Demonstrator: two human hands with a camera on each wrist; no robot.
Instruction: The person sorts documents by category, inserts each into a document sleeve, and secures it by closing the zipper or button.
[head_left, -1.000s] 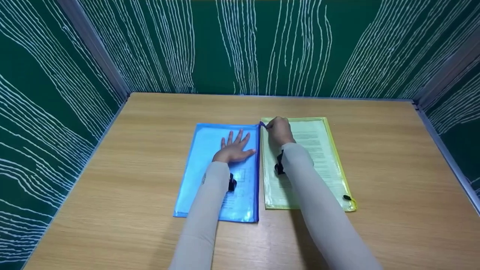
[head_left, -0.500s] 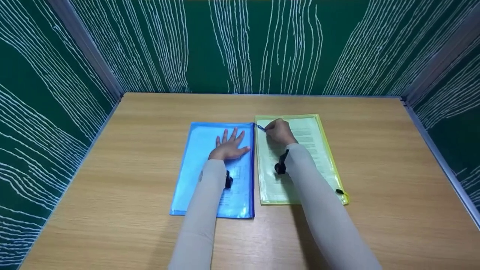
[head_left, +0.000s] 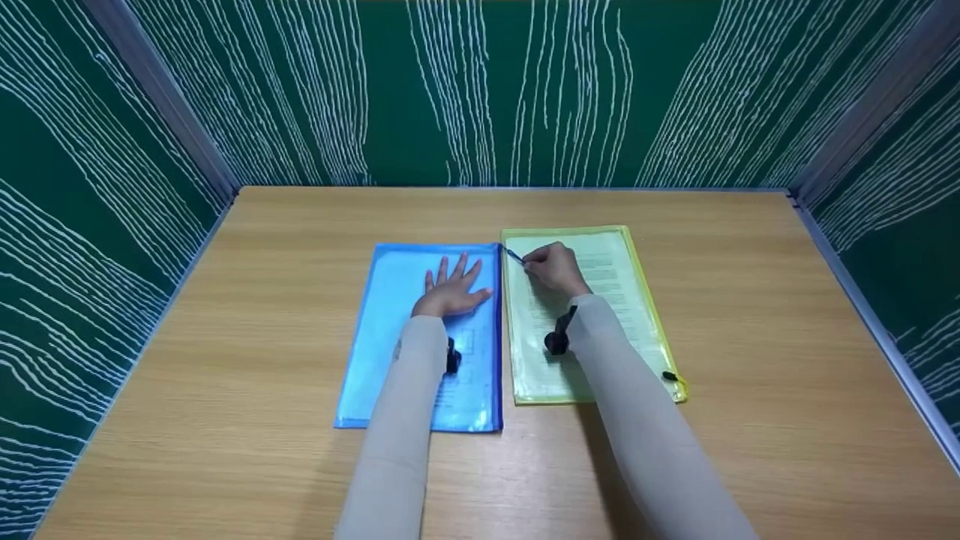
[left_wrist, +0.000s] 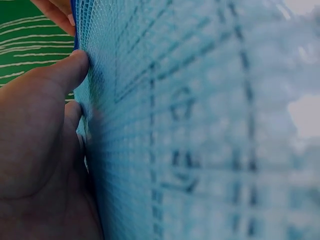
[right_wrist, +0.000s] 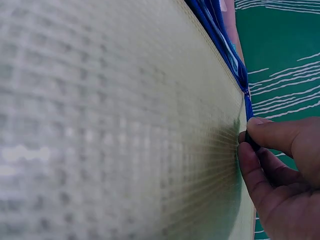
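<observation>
A blue mesh zip folder (head_left: 390, 360) lies flat with printed paper inside. My left hand (head_left: 452, 291) rests on it with fingers spread. In the left wrist view the thumb and fingers of my left hand (left_wrist: 40, 135) touch the blue mesh. My right hand (head_left: 556, 267) is over the upper left of a yellow-edged zip folder (head_left: 630, 322), also holding printed paper. Between thumb and fingers it pinches the blue folder's zipper pull (head_left: 513, 256), at the top right corner. In the right wrist view, the dark blue zipper (right_wrist: 215, 30) looks parted behind the slider.
Both folders lie side by side on a wooden table (head_left: 187, 360). A black zipper pull (head_left: 670, 376) sits at the yellow folder's lower right corner. Green panels (head_left: 420, 90) with white lines stand around the table's back and sides.
My right hand has moved slightly down and away from the blue folder's corner, still pinching the zipper pull, which now shows stretched out. My left hand stays put on the folder. The head view has shifted a little.
</observation>
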